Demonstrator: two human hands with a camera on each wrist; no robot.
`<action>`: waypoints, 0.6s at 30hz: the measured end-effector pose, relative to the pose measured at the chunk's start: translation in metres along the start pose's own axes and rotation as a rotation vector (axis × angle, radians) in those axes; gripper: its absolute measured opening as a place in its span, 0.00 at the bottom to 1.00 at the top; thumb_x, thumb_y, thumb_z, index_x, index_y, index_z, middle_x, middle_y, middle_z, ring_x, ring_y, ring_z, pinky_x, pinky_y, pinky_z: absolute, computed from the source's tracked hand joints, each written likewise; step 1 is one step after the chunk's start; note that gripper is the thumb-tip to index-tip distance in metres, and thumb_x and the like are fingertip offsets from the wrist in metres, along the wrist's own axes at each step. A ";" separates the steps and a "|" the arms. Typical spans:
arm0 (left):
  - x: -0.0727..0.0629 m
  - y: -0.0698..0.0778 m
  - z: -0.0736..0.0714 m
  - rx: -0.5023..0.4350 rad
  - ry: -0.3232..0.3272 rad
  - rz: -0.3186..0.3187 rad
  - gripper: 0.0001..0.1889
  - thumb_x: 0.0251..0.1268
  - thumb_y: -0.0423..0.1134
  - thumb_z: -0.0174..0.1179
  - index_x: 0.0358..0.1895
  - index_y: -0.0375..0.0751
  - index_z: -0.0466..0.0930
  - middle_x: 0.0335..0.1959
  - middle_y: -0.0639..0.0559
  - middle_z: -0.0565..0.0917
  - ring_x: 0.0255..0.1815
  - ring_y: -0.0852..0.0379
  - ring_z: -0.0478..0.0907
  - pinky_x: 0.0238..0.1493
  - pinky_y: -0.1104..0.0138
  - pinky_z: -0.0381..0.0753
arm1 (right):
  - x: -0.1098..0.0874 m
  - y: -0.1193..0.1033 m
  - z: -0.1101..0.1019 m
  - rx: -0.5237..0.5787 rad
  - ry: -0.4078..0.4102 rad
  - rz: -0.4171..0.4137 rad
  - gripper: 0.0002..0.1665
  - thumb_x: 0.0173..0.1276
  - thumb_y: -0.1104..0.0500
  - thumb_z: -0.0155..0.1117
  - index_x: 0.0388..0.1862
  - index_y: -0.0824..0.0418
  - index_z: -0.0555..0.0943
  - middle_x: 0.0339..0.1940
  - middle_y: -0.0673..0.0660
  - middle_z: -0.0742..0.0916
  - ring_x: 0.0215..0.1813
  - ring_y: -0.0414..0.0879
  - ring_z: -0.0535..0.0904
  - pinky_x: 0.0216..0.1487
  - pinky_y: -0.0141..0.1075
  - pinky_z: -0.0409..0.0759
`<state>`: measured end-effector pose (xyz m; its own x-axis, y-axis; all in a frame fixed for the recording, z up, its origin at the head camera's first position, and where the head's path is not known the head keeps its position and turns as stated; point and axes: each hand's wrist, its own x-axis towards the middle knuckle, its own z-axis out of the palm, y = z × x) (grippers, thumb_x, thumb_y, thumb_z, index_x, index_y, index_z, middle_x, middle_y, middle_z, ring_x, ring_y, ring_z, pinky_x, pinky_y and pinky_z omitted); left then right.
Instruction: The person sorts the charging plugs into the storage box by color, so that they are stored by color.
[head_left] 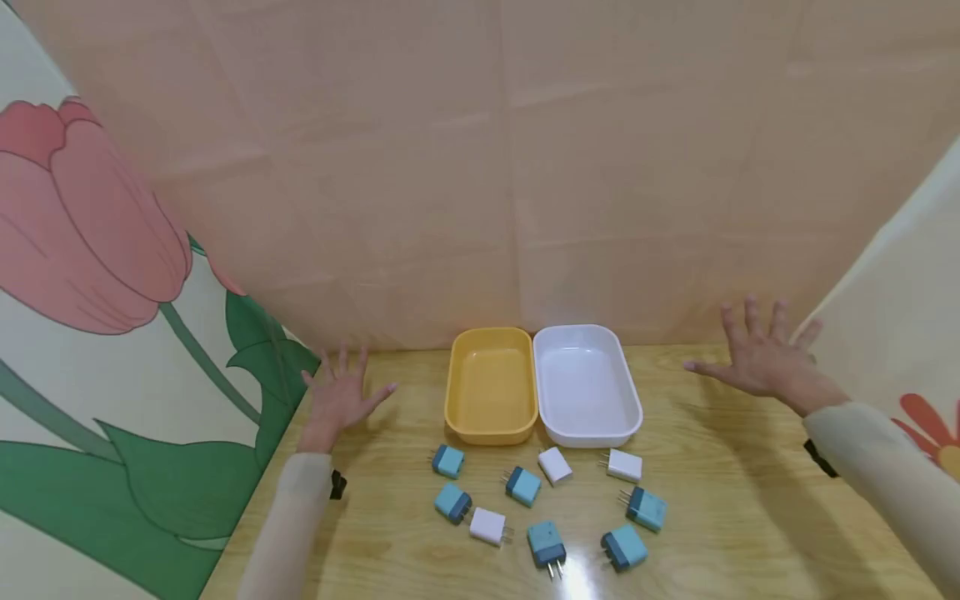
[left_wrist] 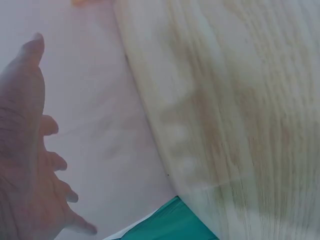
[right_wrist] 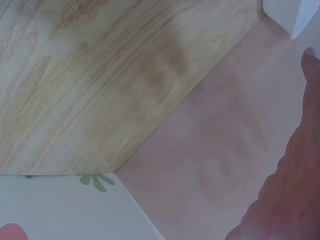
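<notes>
Your left hand [head_left: 341, 402], right hand [head_left: 768, 364]: fingers spread, holding nothing. Six boxy two-tone blue plastic plug adapters [head_left: 522, 486], three white plastic adapters [head_left: 488, 527]: loose on the pale wooden table [head_left: 397, 533], nearer you than the side-by-side rounded yellow plastic tray [head_left: 492, 392] and rounded white plastic tray [head_left: 587, 387]. Risk: a low sweep could snag prongs [head_left: 555, 570], scattering pieces.

Left tray [head_left: 491, 392] just beside right tray [head_left: 587, 387] on the far side of the table [head_left: 397, 542], nine charger plugs [head_left: 522, 486] scattered nearer, left hand [head_left: 341, 400] left of both trays, right hand [head_left: 767, 364] to their right, backdrop [head_left: 465, 167] behind
</notes>
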<state>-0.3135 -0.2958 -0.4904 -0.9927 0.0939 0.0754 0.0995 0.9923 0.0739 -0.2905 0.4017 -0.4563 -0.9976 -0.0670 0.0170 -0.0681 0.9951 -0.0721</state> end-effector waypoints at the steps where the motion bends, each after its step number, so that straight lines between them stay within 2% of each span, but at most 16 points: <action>1: 0.000 0.000 0.000 0.002 0.001 0.005 0.58 0.66 0.85 0.40 0.88 0.54 0.34 0.88 0.34 0.35 0.84 0.18 0.32 0.69 0.14 0.42 | 0.000 0.000 -0.001 -0.003 0.002 -0.002 0.79 0.62 0.11 0.48 0.87 0.62 0.28 0.82 0.80 0.30 0.76 0.88 0.18 0.54 0.87 0.10; 4: 0.001 0.002 0.000 -0.001 0.010 0.021 0.58 0.66 0.84 0.42 0.88 0.51 0.37 0.88 0.33 0.37 0.84 0.17 0.34 0.70 0.17 0.50 | 0.000 -0.001 -0.004 -0.007 0.012 -0.007 0.78 0.63 0.12 0.48 0.87 0.63 0.31 0.82 0.81 0.33 0.77 0.88 0.22 0.56 0.86 0.11; 9: 0.000 0.005 -0.002 -0.022 0.013 0.040 0.57 0.66 0.83 0.44 0.88 0.50 0.39 0.87 0.31 0.41 0.83 0.16 0.42 0.71 0.18 0.53 | -0.002 -0.004 -0.006 0.002 -0.008 -0.008 0.79 0.63 0.12 0.47 0.86 0.64 0.29 0.82 0.81 0.32 0.77 0.86 0.20 0.58 0.88 0.15; 12: -0.003 0.006 -0.003 -0.028 0.009 0.049 0.57 0.67 0.82 0.45 0.88 0.51 0.41 0.87 0.31 0.44 0.83 0.18 0.45 0.71 0.19 0.55 | -0.004 -0.007 -0.004 0.009 -0.022 -0.016 0.79 0.63 0.11 0.47 0.86 0.65 0.31 0.82 0.81 0.33 0.79 0.85 0.22 0.61 0.90 0.24; 18: -0.010 0.009 -0.003 -0.073 0.009 0.071 0.54 0.70 0.79 0.46 0.87 0.45 0.48 0.85 0.27 0.51 0.83 0.18 0.45 0.71 0.20 0.56 | -0.005 -0.013 -0.002 0.033 -0.004 -0.037 0.78 0.64 0.13 0.50 0.87 0.66 0.34 0.84 0.81 0.41 0.81 0.86 0.33 0.66 0.89 0.37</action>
<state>-0.3023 -0.2877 -0.4874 -0.9823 0.1630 0.0923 0.1749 0.9746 0.1398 -0.2845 0.3890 -0.4534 -0.9945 -0.1037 0.0164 -0.1048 0.9890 -0.1043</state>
